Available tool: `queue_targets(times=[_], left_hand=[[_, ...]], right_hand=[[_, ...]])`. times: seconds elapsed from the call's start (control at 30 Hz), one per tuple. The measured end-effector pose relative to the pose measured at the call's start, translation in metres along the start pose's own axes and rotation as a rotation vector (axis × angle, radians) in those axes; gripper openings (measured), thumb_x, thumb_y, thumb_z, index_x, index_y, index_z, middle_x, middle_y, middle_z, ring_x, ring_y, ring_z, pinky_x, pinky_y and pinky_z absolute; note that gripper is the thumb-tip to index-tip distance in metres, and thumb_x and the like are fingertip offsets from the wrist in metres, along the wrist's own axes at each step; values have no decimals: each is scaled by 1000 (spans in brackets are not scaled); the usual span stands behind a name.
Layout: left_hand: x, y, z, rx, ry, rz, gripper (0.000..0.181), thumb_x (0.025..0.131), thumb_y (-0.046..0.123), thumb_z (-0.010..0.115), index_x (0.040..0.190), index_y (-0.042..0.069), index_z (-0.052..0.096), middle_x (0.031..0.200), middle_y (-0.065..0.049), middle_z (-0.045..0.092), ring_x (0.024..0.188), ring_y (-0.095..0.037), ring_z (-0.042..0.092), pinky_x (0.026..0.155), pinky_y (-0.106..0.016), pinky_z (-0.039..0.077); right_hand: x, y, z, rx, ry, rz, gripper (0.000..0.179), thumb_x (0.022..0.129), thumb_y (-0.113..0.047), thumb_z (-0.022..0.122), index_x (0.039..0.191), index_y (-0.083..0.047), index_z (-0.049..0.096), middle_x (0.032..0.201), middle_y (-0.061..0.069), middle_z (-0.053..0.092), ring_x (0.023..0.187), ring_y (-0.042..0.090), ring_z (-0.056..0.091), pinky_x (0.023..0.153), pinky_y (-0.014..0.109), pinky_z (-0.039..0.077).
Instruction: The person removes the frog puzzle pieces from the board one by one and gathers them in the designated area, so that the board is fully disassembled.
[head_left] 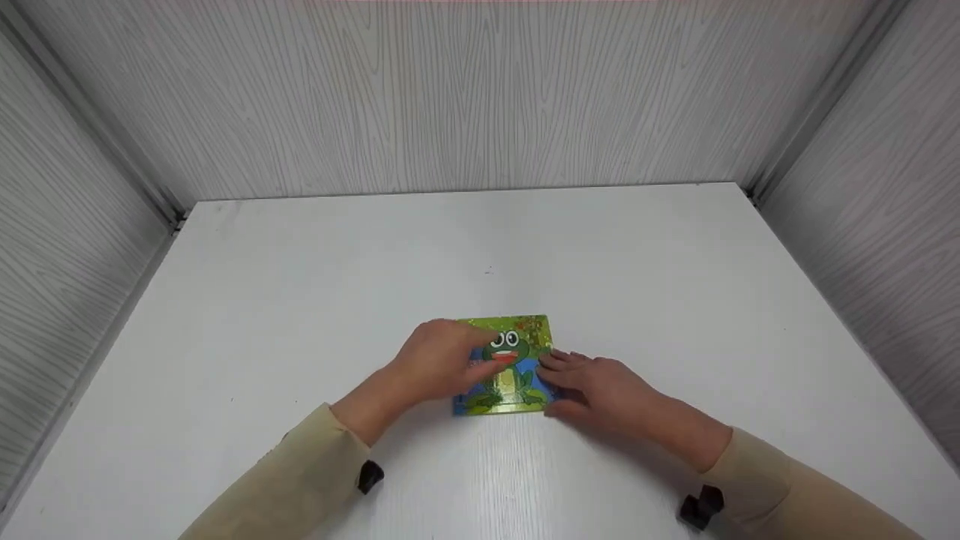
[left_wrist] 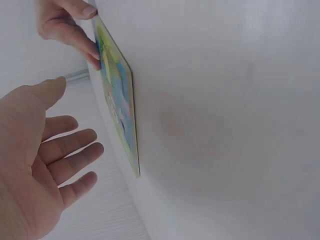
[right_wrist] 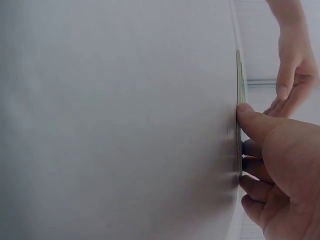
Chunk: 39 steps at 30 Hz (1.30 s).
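Observation:
A thin square board with a cartoon frog picture [head_left: 507, 382] lies flat on the white table. My left hand [head_left: 442, 360] is over the board's left side, thumb and fingers apart. The left wrist view shows that palm [left_wrist: 25, 150] with loosely bent fingers, holding nothing, and a gap between it and the board [left_wrist: 117, 90]. At the right edge, my right hand [head_left: 604, 390] touches the board with its fingertips, the thumb by the near right corner. In the right wrist view the right thumb [right_wrist: 257, 122] rests at the board's thin edge.
The white table [head_left: 300, 285] stretches around the board, with a grained panel [head_left: 480, 97] along the back and panels on both sides. A small dark piece hangs by the left sleeve [head_left: 300, 472], and others are by the right sleeve [head_left: 780, 487].

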<state>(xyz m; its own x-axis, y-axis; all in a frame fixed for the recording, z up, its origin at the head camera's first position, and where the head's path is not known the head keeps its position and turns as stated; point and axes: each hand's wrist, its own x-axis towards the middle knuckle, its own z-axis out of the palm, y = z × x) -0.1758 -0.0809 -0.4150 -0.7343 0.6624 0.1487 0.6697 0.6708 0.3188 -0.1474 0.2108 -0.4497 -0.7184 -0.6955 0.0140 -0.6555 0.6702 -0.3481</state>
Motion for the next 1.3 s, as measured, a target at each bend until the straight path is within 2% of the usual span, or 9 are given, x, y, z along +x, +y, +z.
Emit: queue_targets(times=[0.07, 0.13, 0.2, 0.27, 0.43, 0.47, 0.57, 0.93, 1.3], left_hand=[[12, -2, 0, -74, -20, -36, 41, 102, 44, 70, 119, 8, 77, 91, -6, 77, 80, -20, 68, 78, -44, 56], [22, -5, 1, -146, -48, -78, 49, 101, 42, 73, 136, 9, 72, 109, -8, 79, 97, -22, 72, 91, -45, 56], [32, -8, 4, -211, -76, -126, 58, 99, 40, 76, 149, 13, 64, 129, -8, 75, 115, -23, 70, 102, -45, 53], [40, -12, 7, -295, -95, -169, 61, 97, 37, 78, 152, 15, 61, 138, -8, 70, 117, -23, 70, 101, -44, 55], [59, -20, 16, -440, -105, -202, 64, 94, 30, 81, 153, 14, 59, 135, -7, 70, 113, -20, 69, 100, -40, 55], [62, -22, 18, -448, -104, -194, 65, 94, 29, 82, 153, 13, 59, 134, -7, 71, 119, -20, 65, 105, -40, 52], [68, -25, 24, -493, -123, -193, 65, 93, 28, 82, 152, 12, 60, 132, -6, 70, 117, -18, 64, 105, -38, 52], [76, -31, 33, -548, -197, -198, 65, 91, 25, 84, 151, 13, 61, 125, -3, 63, 113, -19, 59, 104, -38, 50], [81, -31, 32, -483, -255, -161, 65, 92, 19, 82, 153, 13, 59, 130, -5, 61, 116, -21, 60, 105, -38, 49]], right_hand=[[0, 0, -1, 1, -4, 3, 61, 103, -41, 70, 152, -6, 58, 156, 12, 53, 143, 36, 52, 110, 56, 47], [0, -1, -1, -2, -5, 1, 61, 103, -41, 70, 151, -6, 58, 156, 13, 54, 142, 37, 52, 110, 56, 47], [0, -1, -1, -8, -8, 2, 61, 103, -41, 70, 151, -6, 59, 156, 13, 54, 142, 37, 53, 109, 56, 47], [0, -1, -2, -18, -14, 9, 61, 103, -41, 70, 151, -6, 59, 156, 13, 54, 142, 37, 53, 109, 56, 48], [-1, -2, -2, -29, -32, 29, 62, 103, -42, 70, 152, -8, 58, 156, 12, 54, 142, 37, 52, 108, 56, 48], [-1, -2, -2, -30, -31, 29, 62, 103, -42, 70, 152, -7, 58, 156, 12, 54, 142, 37, 53, 108, 56, 48], [-2, -1, -1, -30, -25, 22, 61, 103, -42, 70, 151, -7, 59, 156, 12, 54, 141, 37, 53, 107, 56, 49], [-2, 4, 1, -22, 7, -12, 60, 102, -42, 71, 149, -6, 61, 155, 13, 55, 141, 38, 54, 107, 55, 49], [-2, 6, 3, -11, 38, -35, 58, 102, -41, 72, 148, -6, 62, 153, 13, 57, 139, 39, 56, 106, 55, 50]])
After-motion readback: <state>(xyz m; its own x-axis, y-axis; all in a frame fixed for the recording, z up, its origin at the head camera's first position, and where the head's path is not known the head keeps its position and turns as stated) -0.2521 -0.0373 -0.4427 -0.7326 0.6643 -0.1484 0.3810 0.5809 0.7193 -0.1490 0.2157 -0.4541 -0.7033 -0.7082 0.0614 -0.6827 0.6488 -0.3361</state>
